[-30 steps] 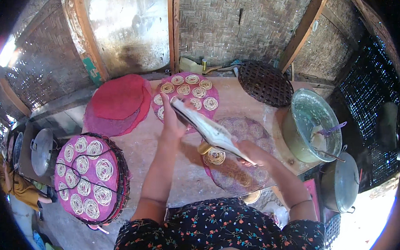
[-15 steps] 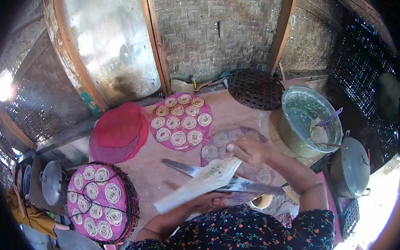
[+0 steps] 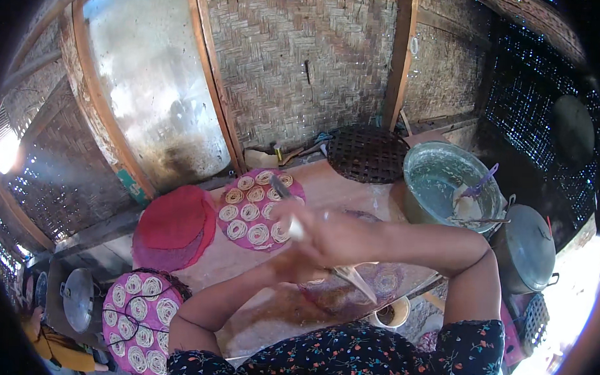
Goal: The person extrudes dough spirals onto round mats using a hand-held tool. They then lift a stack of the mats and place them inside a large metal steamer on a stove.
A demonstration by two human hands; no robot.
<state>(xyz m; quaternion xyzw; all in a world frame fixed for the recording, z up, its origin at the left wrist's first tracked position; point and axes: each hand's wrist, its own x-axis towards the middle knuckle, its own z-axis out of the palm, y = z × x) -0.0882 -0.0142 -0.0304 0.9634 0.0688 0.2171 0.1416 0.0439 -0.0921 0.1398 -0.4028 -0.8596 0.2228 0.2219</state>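
Observation:
My right hand, smeared by motion, is closed round a pale, flat piece, whose narrow end slants down towards me. Partly hidden beneath it, my left hand is closed round a long grey bar. One end of the bar pokes out past the hands, over a pink round mat bearing coils of pale noodle-like strands. Under my right forearm lies a purplish mat, mostly covered, with fainter coils on it.
Red and pink round cloths are piled at the left. Nearer stands a stack topped with a coil-covered mat crossed by dark cord. A green basin, lidded pot and dark woven tray stand at right. A white bucket sits near me.
Both hands have come together and moved left and away from me. The bar has swung from nearly level to steeply slanted. The view has shifted slightly.

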